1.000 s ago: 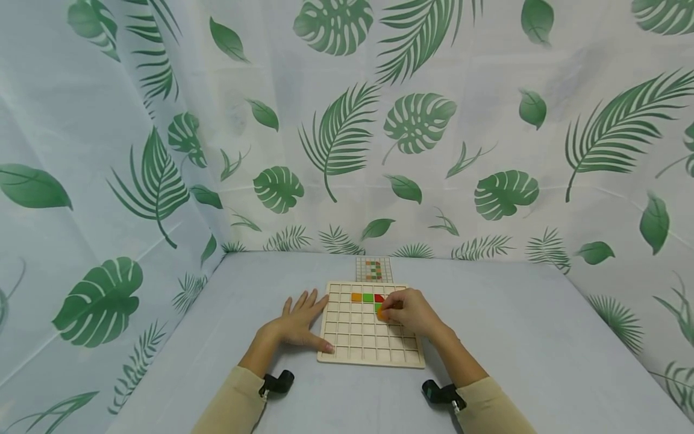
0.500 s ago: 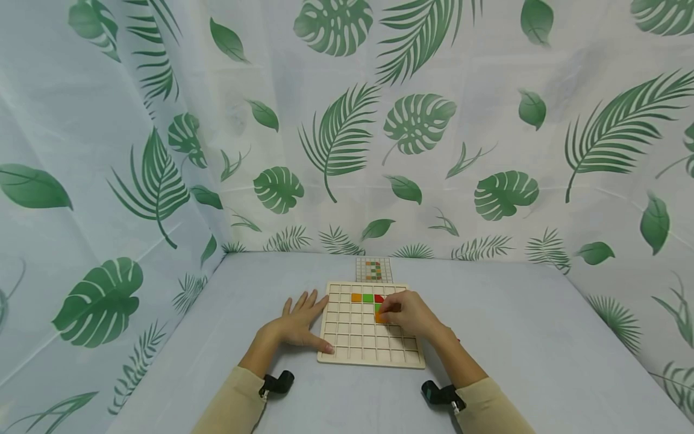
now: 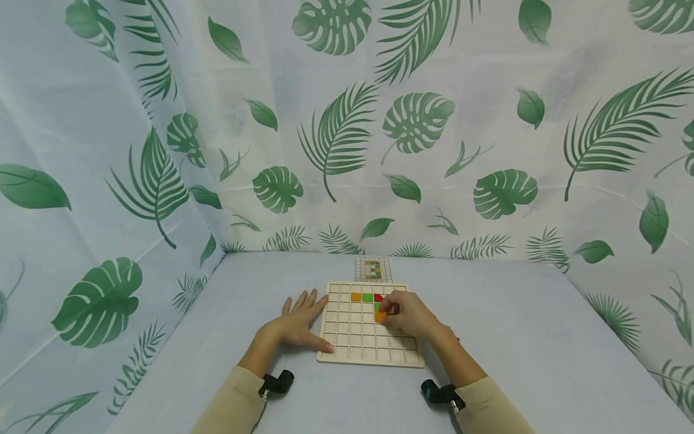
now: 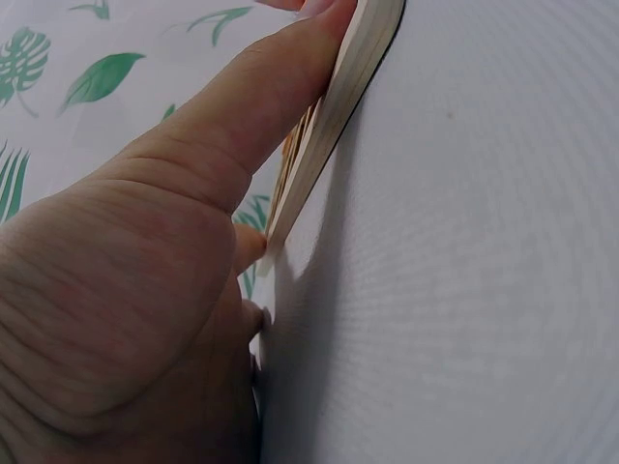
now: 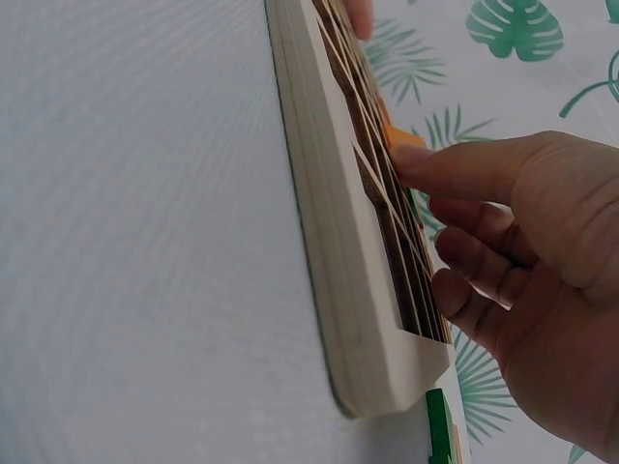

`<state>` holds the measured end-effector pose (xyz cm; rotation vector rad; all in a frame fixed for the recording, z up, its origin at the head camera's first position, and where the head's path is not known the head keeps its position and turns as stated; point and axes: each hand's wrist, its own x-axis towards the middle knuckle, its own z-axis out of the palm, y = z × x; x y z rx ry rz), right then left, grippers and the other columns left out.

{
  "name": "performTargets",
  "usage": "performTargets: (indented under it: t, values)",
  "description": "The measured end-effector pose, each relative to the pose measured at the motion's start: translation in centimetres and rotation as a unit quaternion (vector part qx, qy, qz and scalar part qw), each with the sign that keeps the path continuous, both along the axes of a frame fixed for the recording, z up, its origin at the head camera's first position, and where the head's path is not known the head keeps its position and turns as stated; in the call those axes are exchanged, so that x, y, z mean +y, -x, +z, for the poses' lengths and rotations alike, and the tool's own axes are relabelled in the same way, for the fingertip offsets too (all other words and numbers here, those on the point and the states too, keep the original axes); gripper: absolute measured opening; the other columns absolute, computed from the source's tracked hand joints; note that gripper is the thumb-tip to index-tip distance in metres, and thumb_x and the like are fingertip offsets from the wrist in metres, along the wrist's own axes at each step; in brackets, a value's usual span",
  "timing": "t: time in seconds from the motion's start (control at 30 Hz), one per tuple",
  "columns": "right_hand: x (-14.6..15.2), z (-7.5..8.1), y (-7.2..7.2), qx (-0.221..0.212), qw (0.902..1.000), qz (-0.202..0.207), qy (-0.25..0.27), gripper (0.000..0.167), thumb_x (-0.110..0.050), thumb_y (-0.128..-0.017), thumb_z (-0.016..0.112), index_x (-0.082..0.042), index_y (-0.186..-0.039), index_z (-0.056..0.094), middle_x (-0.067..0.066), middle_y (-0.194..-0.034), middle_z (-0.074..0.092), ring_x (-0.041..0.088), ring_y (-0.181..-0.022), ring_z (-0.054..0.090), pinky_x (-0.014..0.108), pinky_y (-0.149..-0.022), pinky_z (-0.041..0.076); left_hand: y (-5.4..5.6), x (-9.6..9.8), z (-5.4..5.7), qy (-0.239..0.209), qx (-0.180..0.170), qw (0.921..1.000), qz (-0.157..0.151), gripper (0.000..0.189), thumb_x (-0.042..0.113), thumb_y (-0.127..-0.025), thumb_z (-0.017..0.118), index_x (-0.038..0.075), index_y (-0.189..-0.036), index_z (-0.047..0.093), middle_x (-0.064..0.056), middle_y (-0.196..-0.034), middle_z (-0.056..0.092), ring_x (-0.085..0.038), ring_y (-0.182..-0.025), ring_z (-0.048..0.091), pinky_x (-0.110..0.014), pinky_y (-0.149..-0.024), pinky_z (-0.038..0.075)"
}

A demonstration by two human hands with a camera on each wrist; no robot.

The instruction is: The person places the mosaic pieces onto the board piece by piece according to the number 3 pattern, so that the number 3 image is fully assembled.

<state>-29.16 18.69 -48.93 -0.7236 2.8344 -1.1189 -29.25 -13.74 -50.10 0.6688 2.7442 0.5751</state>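
Observation:
A wooden grid board (image 3: 352, 343) lies flat on the table. Orange (image 3: 356, 297), green (image 3: 367, 298) and red (image 3: 378, 298) tiles form a row in it, with another green tile (image 3: 377, 307) below the red one. My right hand (image 3: 412, 314) pinches a second orange tile (image 3: 380, 317) with thumb and index finger, just under that green tile. In the right wrist view this orange tile (image 5: 402, 137) stands slightly tilted above the grid. My left hand (image 3: 295, 325) is spread at the board's left edge, its thumb resting on the near left corner.
Behind the board lies a small pattern card (image 3: 373, 269) printed with a coloured grid. A green piece (image 5: 440, 425) stands beyond the board in the right wrist view, mostly hidden from the head camera by my right forearm. A leaf-print curtain (image 3: 347, 132) encloses the table.
The orange tile has come down from its angled hold to lie nearly square in its cell. My right fingers have shifted slightly on it. My left hand stays put.

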Motion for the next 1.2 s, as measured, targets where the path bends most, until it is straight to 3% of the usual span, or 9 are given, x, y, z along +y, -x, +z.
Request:
performTargets:
  t: [1.2]
  values:
    - [0.28, 0.24, -0.09, -0.005, 0.9998, 0.011, -0.018, 0.007, -0.015, -0.091, 0.081, -0.013, -0.098, 0.081, -0.005, -0.090, 0.069, 0.012, -0.073, 0.054, 0.025, -0.062, 0.046, -0.13, 0.06, 0.04, 0.001, 0.004, 1.0000, 0.000, 0.131, 0.078, -0.069, 0.080, 0.020, -0.169, 0.017, -0.017, -0.176, 0.004, -0.040, -0.163, -0.002, -0.071, -0.125, -0.004]
